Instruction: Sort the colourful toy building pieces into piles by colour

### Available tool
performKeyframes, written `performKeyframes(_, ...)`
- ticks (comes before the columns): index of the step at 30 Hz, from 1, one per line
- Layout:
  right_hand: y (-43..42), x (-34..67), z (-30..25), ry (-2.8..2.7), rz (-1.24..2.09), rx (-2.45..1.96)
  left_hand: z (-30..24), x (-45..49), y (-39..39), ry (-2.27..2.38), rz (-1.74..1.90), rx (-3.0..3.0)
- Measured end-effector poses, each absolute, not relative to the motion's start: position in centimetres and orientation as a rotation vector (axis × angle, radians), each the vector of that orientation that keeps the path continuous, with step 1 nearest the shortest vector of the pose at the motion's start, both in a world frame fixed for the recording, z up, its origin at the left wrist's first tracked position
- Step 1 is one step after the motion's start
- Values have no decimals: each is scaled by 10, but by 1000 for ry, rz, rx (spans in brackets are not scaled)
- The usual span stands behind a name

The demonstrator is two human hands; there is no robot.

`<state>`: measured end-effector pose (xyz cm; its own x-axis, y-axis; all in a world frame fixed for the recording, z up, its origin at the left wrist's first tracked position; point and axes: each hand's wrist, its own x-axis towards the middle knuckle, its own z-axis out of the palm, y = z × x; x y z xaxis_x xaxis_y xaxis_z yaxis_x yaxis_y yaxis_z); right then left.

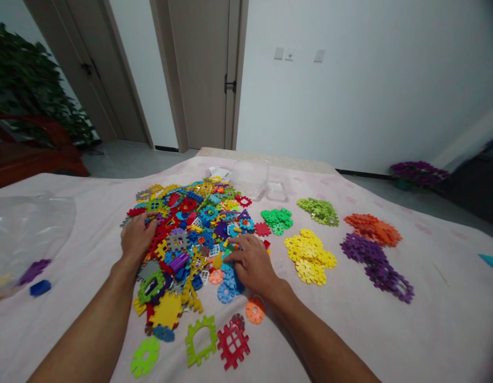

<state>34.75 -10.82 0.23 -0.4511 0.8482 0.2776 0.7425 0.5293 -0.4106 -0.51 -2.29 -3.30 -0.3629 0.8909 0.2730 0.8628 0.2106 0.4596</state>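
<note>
A big mixed heap of colourful plastic building pieces lies on the cloth in front of me. My left hand rests on its left edge, fingers stretched over red pieces, holding nothing that I can see. On the right side, my right hand reaches into the heap with fingers apart, touching pieces beside some blue notched discs; its palm side is hidden. Close to my right wrist is an orange notched disc. Nearer to me lie a red window piece, a lime frame piece and a lime notched disc.
Right of the heap are single-colour piles: green, lime, yellow, orange and purple. Clear plastic containers stand behind. A clear plastic bag lies at left, near a blue piece.
</note>
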Motion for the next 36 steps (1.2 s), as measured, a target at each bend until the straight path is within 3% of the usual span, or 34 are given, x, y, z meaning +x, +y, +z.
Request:
performKeyframes(18,-71,332,32,-2561,146,-1682,-36,-7,-22,2415,844,1771)
performKeyframes(23,-61,342,23,-2395,479,-1588,-36,-8,-21,2414,838,1763)
performKeyframes(28,-40,371,4,-1835,741,-1455,-36,-7,-22,2413,845,1770)
performKeyframes(36,-16,441,5,-1611,261,-1823,-39,-10,-20,2387,872,1770)
